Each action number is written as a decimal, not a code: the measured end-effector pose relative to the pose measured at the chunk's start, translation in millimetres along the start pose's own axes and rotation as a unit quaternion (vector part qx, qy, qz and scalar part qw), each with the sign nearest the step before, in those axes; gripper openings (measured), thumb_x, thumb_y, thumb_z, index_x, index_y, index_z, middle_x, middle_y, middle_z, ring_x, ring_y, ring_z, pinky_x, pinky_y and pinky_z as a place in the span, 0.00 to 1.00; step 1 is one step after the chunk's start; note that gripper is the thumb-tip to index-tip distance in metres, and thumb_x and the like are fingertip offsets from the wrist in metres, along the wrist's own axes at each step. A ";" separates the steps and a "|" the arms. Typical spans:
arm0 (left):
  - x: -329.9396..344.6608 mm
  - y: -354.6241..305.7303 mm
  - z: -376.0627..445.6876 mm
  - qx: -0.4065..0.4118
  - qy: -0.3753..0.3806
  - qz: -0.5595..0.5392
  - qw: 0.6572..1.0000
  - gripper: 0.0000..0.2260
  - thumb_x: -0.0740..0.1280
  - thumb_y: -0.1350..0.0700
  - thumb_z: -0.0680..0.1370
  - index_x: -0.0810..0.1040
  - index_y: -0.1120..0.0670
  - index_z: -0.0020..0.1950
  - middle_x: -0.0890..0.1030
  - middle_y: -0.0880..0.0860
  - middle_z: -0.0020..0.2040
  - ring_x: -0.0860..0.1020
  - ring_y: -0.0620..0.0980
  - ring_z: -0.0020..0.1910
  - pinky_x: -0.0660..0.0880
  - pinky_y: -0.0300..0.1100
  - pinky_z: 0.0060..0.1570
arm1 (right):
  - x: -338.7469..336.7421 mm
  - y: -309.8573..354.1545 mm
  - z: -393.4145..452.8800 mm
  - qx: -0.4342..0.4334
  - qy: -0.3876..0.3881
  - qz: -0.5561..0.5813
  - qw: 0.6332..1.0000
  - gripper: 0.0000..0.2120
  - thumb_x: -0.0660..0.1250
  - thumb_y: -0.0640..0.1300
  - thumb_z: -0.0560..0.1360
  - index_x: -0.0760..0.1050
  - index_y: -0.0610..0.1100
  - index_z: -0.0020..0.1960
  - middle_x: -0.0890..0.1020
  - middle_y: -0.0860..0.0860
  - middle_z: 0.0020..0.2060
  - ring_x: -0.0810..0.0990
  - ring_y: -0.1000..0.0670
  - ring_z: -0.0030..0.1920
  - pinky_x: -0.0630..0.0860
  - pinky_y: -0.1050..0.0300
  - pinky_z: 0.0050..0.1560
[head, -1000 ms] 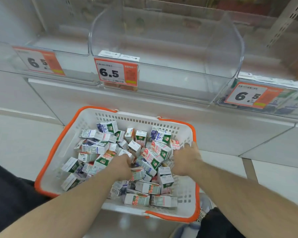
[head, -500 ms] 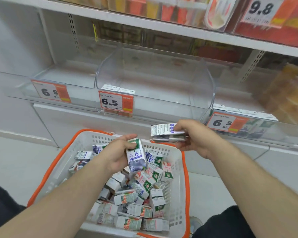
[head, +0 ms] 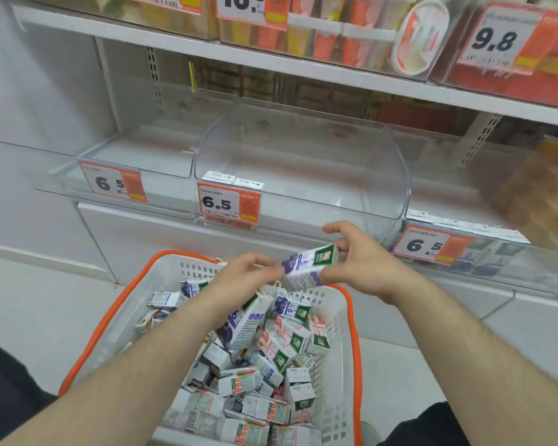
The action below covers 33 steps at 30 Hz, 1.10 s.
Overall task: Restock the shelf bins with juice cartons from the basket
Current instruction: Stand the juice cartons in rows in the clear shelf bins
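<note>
Two hands are lifting cartons out of the basket (head: pixel 116 320) toward clear, still-bare shelf bins.

The right hand (head: pixel 364 265) is holding a purple-and-white carton (head: pixel 308 267) above the basket's far rim, fingers and thumb curled around its end, while the left hand (head: pixel 239 281) is pinching the carton's near corner and also gripping a second carton (head: pixel 244 321) that is hanging tilted below its palm. The middle bin (head: pixel 303 162), directly behind the hands, is showing nothing inside, and so is the left bin (head: pixel 136 149); the right bin (head: pixel 484 259) seems to be holding a few cartons behind its tag. The pile (head: pixel 271 375) is still filling much of the basket, so restocking looks barely begun, with nearly everything left to place.
</note>
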<state>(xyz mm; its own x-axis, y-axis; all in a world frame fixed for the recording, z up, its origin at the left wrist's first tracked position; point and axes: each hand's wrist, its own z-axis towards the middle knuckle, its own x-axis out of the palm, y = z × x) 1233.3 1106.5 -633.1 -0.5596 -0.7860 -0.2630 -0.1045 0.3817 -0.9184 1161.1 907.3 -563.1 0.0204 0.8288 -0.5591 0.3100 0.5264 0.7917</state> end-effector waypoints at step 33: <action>169.7 -142.6 16.3 0.316 -0.171 0.309 0.880 0.33 0.71 0.48 0.72 0.62 0.38 0.74 0.59 0.48 0.74 0.76 0.57 0.42 0.69 0.45 0.42 | -103.3 -38.8 -69.6 -0.074 -0.534 0.184 0.822 0.13 0.66 0.46 0.69 0.82 0.51 0.52 0.81 0.55 0.45 0.79 0.59 0.43 0.78 0.55 0.47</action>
<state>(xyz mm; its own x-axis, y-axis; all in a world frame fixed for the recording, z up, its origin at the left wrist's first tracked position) 1166.7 910.8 -551.6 -0.0564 -0.6655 -0.7442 0.6725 0.5256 -0.5210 1080.8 814.4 -519.0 0.9342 0.3395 -0.1093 -0.0213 0.3590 0.9331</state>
